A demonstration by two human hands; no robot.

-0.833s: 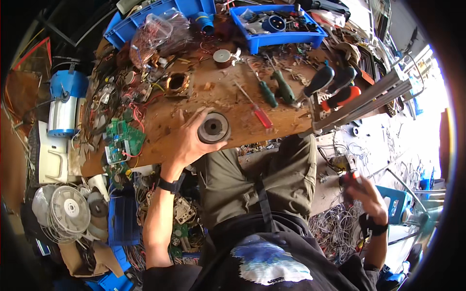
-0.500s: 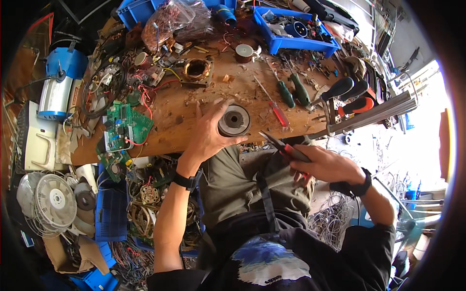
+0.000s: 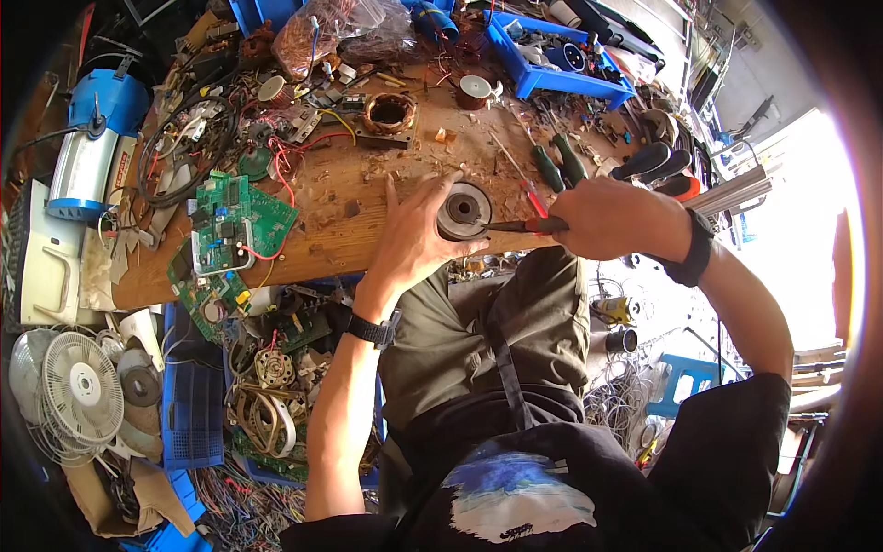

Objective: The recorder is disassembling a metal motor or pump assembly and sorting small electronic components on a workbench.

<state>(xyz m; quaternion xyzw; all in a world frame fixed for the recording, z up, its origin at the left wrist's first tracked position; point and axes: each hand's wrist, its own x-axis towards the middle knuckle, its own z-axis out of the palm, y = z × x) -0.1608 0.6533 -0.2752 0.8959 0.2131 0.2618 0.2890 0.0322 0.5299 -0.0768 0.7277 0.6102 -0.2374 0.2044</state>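
Observation:
My left hand (image 3: pixel 414 225) grips a round grey metal part (image 3: pixel 451 224) with a dark hole in its middle, at the near edge of the wooden workbench (image 3: pixel 349 244). Its thumb and fingers wrap the left side of the part. In my right hand (image 3: pixel 616 218) is a pair of long-nosed pliers (image 3: pixel 520 225) with red and dark handles. The narrow jaws reach left to the face of the round part, close to its centre; whether they pinch anything there I cannot make out. A red-handled screwdriver (image 3: pixel 533 197) lies just beyond the pliers.
Green-handled screwdrivers (image 3: pixel 549 171) and black-handled tools (image 3: pixel 641 163) lie to the right, near metal bars (image 3: pixel 731 195). Left are a green circuit board (image 3: pixel 267 230) and wires; farther back, a copper-wound motor stator (image 3: pixel 385 112) and a blue tray (image 3: pixel 529 81). Fan parts (image 3: pixel 85 385) stand lower left.
My right hand has moved up over the bench edge, bringing the pliers from beside the round part onto its face. The left hand keeps its hold, shifted slightly right.

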